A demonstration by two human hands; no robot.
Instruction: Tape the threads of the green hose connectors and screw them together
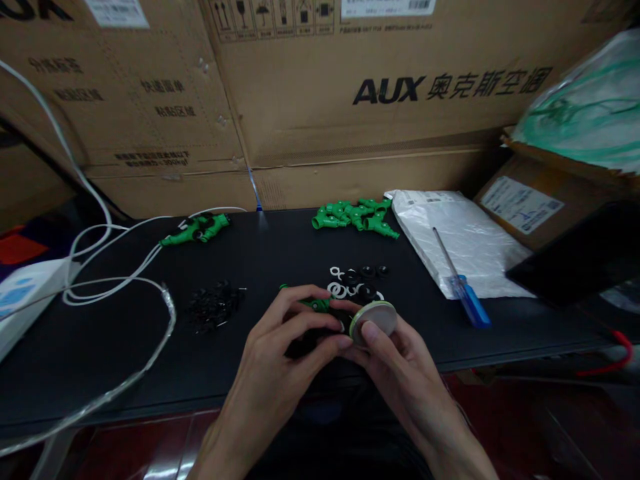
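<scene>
My right hand (400, 360) grips a round disc (383, 316) with a grey face and a yellow-green rim, the thumb pressed on that face. My left hand (295, 340) is closed at the disc's left side, its fingertips pinching a small dark part whose kind I cannot make out. Behind the left fingers a green fitting (317, 305) shows in part. Just beyond the hands, white rings (337, 289) and black round caps (367, 271) lie on the black table. A heap of small black screw-like pieces (215, 305) sits to the left.
Several green branched fittings (356, 215) lie at the back, and more green fittings with white cables (195, 230) at back left. A blue screwdriver (473, 303) rests partly on a white plastic bag (460, 233). Cardboard boxes (375, 133) stand behind.
</scene>
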